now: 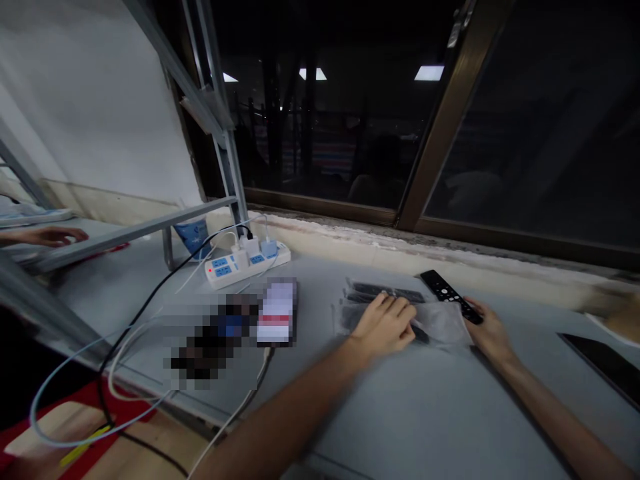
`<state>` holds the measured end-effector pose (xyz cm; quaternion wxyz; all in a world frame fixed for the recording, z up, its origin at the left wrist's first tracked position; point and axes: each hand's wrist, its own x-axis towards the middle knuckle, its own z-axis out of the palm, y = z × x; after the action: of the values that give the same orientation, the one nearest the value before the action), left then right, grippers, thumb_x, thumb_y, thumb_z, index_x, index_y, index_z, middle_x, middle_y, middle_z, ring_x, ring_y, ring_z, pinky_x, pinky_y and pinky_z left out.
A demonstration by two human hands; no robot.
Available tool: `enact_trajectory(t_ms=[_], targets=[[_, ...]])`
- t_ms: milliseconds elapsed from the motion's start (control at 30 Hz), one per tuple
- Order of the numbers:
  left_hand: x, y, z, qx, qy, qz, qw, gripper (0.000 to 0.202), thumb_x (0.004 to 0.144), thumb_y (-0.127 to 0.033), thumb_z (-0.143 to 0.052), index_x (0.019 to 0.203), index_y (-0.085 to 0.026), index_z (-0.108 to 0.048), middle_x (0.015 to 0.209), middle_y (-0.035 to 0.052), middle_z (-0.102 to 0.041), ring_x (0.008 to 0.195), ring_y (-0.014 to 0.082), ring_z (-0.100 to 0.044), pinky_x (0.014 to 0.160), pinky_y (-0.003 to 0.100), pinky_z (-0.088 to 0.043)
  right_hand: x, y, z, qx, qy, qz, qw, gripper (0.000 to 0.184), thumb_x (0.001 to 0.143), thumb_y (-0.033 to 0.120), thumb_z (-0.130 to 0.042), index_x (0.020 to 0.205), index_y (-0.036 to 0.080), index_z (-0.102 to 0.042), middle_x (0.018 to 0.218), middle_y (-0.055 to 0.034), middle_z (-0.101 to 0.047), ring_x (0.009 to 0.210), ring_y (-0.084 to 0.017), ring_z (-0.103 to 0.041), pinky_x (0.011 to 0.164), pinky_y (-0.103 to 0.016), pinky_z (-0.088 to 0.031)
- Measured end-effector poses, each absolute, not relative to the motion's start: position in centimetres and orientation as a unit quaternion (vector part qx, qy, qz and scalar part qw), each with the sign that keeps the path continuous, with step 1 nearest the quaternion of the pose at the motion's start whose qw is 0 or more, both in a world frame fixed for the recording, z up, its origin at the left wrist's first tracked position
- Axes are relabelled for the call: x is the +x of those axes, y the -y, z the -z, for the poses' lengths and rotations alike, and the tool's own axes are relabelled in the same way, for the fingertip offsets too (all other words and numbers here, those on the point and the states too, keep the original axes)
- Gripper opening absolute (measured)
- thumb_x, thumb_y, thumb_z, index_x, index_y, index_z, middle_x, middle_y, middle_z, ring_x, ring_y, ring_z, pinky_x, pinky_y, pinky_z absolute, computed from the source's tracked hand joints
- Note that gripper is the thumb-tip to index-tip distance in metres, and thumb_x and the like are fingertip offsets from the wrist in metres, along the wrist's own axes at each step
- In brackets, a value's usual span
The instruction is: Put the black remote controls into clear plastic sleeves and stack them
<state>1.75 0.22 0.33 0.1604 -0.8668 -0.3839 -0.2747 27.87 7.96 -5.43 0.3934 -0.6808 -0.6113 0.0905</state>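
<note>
My right hand (490,331) holds a black remote control (445,288) by its lower end, fingers closed round it. The remote is tilted, with its buttons facing up. Left of it, my left hand (384,325) rests on a clear plastic bag (443,320), its fingers curled down onto the film. The tips of those fingers are hidden. Under and behind my left hand lie more bagged dark remotes (385,291), side by side on the grey table (400,413).
A white power strip (247,265) with plugged-in chargers stands near the wall. Cables run from it past a phone (277,313) and a blurred dark item (215,337). A metal frame (140,230) rises at left, beyond it another person's hand (55,235). A dark flat object (605,367) lies at right.
</note>
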Motion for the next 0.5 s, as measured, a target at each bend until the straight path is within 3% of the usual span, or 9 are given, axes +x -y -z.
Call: enact_trajectory(t_ms=[133,333,400,500], targets=[[1.15,-0.64,-0.51,-0.848,0.418,0.281,0.165,0.012,0.081,-0.017,-0.044,0.089,-0.016,-0.053,0.096,0.0051,-0.06,0.092,0.0185,-0.053,0.089,0.032,-0.037,28.03,-8.03,5.57,-0.673,0.621,-0.098,0.39,0.056,0.066,0.047,-0.053,0.114,0.019,-0.058,0.101,-0.0111,-0.066,0.092,-0.029,-0.061,0.075,-0.039,-0.047],[1.16,-0.57,-0.57,-0.878,0.389,0.234,0.151,0.019,0.082,-0.008,-0.039,0.09,-0.017,-0.052,0.09,0.0029,-0.06,0.091,0.0166,-0.053,0.091,0.031,-0.034,27.75,-7.7,5.35,-0.659,0.622,-0.095,0.412,0.054,0.065,0.041,-0.054,0.115,0.02,-0.058,0.103,-0.0086,-0.066,0.092,-0.027,-0.061,0.075,-0.035,-0.047],[1.24,-0.39,-0.59,-0.872,0.391,0.256,0.142,0.021,0.081,-0.014,-0.044,0.1,-0.016,-0.051,0.095,0.004,-0.059,0.094,0.0182,-0.052,0.092,0.032,-0.033,27.67,-7.61,5.31,-0.656,0.627,-0.084,0.412,0.054,0.065,0.039,-0.054,0.115,0.02,-0.058,0.102,-0.0082,-0.067,0.091,-0.026,-0.061,0.075,-0.035,-0.047],[1.07,-0.27,-0.71,-0.856,0.408,0.292,0.124,0.041,0.078,-0.033,-0.053,0.114,-0.015,-0.047,0.102,0.0066,-0.057,0.097,0.0218,-0.05,0.092,0.035,-0.033,27.71,-7.6,5.43,-0.646,0.642,-0.07,0.407,0.053,0.066,0.037,-0.053,0.116,0.02,-0.058,0.101,-0.007,-0.067,0.091,-0.026,-0.062,0.076,-0.036,-0.047]])
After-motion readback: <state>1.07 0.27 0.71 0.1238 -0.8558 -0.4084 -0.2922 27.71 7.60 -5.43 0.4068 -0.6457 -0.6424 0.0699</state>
